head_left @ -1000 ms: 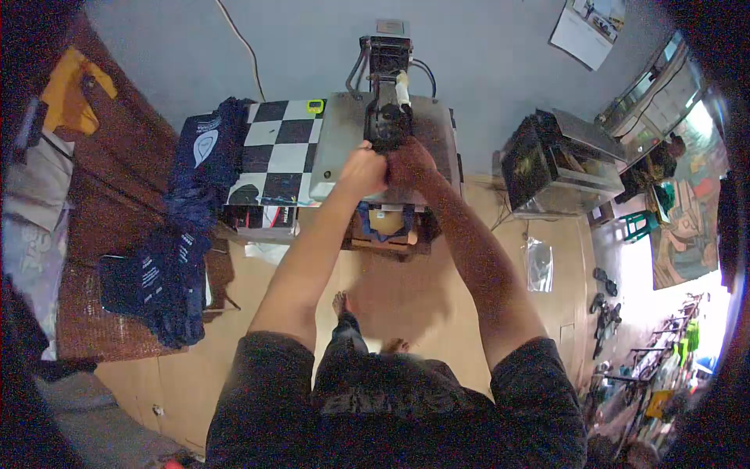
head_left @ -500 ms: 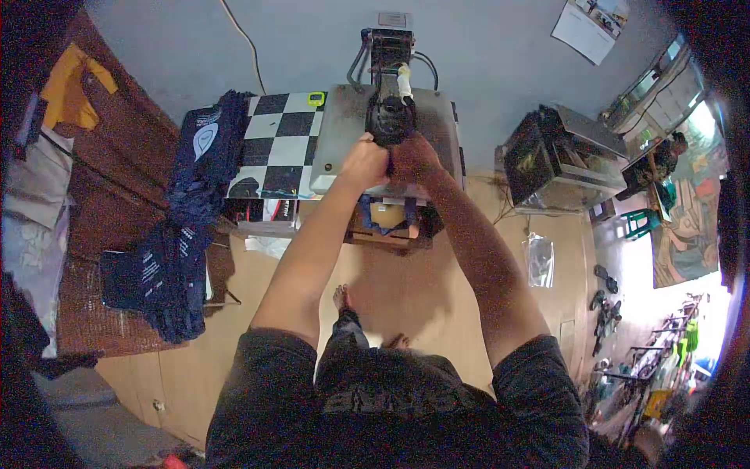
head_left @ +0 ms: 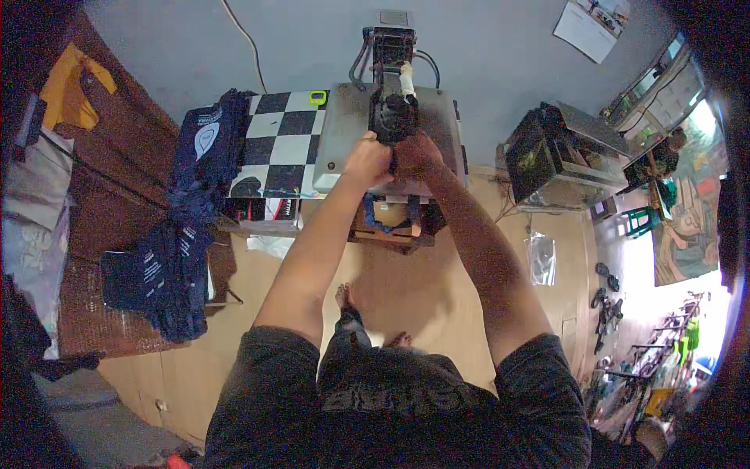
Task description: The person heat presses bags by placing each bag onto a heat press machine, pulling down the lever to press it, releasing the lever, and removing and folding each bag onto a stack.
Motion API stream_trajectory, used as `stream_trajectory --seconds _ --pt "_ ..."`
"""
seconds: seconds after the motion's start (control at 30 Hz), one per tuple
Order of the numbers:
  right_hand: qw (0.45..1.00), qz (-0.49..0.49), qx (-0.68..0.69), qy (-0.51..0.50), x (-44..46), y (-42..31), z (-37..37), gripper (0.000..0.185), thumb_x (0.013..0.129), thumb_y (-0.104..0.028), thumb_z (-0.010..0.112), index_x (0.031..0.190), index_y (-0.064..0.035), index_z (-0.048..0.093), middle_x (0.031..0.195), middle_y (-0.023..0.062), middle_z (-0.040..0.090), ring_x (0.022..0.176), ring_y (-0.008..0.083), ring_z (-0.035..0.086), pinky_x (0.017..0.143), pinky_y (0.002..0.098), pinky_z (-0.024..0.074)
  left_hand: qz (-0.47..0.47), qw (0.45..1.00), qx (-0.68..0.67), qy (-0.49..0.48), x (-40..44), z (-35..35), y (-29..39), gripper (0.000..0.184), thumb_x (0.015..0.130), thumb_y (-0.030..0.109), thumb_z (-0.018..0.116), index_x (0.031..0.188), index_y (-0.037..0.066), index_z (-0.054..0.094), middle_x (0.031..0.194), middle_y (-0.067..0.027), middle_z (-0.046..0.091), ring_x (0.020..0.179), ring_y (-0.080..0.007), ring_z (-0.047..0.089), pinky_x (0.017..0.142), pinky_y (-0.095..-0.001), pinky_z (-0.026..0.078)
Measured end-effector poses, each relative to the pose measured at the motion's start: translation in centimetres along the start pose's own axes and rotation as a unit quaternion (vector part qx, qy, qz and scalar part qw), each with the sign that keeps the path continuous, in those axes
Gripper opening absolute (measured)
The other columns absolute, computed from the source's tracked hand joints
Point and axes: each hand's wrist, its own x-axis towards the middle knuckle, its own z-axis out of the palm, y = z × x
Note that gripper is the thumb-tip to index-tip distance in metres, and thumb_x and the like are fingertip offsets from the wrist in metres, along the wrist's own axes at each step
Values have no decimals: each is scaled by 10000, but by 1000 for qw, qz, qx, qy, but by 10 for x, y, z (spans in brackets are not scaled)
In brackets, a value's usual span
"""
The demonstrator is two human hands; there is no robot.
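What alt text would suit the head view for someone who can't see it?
A person's left hand and right hand grip the near end of a black mechanism above a flat metal plate. A checkered surface lies to the left, with dark printed garments along its left edge.

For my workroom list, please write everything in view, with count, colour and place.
press: 1, grey plate, black mechanism, top centre
checkered surface: 1, black and white, left of press
small gadget: 1, yellow-green, checkered surface's far corner
printed garments: several, dark blue, left
woven covering: 1, brown, left
cloth: 1, yellow, upper left
cable: 1, whitish, wall
picture sheet: 1, mostly white, wall
glass-sided box: 1, dark, right of press
plastic piece: 1, clear, floor, right
stool: 1, green, far right
footwear: several, dark, floor, right
clutter: uncountable, mixed colours, lower right
left hand: 1, bare, closed at press's black end
right hand: 1, bare, shadowed, beside left hand
feet: 2, bare, floor
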Motion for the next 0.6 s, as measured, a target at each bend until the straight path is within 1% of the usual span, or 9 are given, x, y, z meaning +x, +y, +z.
stream_trajectory --seconds 0.1,0.2,0.27,0.3,0.37,0.4,0.5,0.53,0.6 --pt "997 31 46 -48 3 5 4 235 657 -362 691 698 -132 717 767 110 701 811 272 683 815 423 484 -6 1000 -15 3 2 -5 1 340 623 463 796 600 147 670 654 -48 662 723 -223 649 879 -332 402" --pt "998 26 34 -38 3 7 7 236 647 -366 692 697 -136 716 754 105 697 814 274 678 807 423 486 -15 1000 -13 -11 -5 -17 4 332 590 431 820 608 144 655 657 -46 658 731 -230 642 885 -339 408" --pt "999 24 29 -35 2 8 12 236 641 -367 693 696 -139 715 747 103 694 815 275 675 803 423 487 -12 995 -76 61 -10 -13 2 343 560 405 836 620 135 634 662 -47 653 744 -240 635 886 -341 415" --pt "1000 12 26 5 3 10 20 238 641 -367 692 696 -137 714 743 102 693 810 279 673 801 422 488 -11 989 -108 97 -11 -12 1 351 544 392 844 626 130 624 665 -47 650 751 -244 631 886 -342 419" --pt "996 -10 22 83 4 13 37 240 640 -366 691 694 -133 712 735 101 690 799 288 669 796 420 490 -12 990 -102 95 -13 -13 1 358 540 389 845 634 128 618 667 -48 648 757 -249 628 885 -342 421" --pt "996 -10 21 83 5 13 40 240 640 -366 691 694 -133 712 735 101 690 799 288 669 796 420 490 -12 991 -96 94 -13 -12 1 366 537 386 846 641 126 612 669 -48 645 764 -254 625 883 -342 423" --pt "999 43 7 -24 8 16 44 243 644 -362 687 692 -124 709 735 107 689 785 297 666 796 416 494 -16 991 -95 91 -6 1 -2 371 532 383 848 643 123 607 669 -52 642 767 -260 623 882 -342 426" --pt "999 42 5 -23 8 16 42 243 644 -362 687 692 -124 709 735 107 689 785 297 666 796 416 494 -21 991 -100 89 -4 9 -4 370 532 383 848 638 122 608 668 -56 642 764 -261 623 882 -342 427" --pt "996 46 61 35 6 16 42 239 649 -356 683 691 -122 708 732 105 689 771 297 666 795 417 494 -28 990 -104 88 -1 10 -6 368 532 383 849 633 122 609 666 -59 641 761 -262 624 881 -342 428"
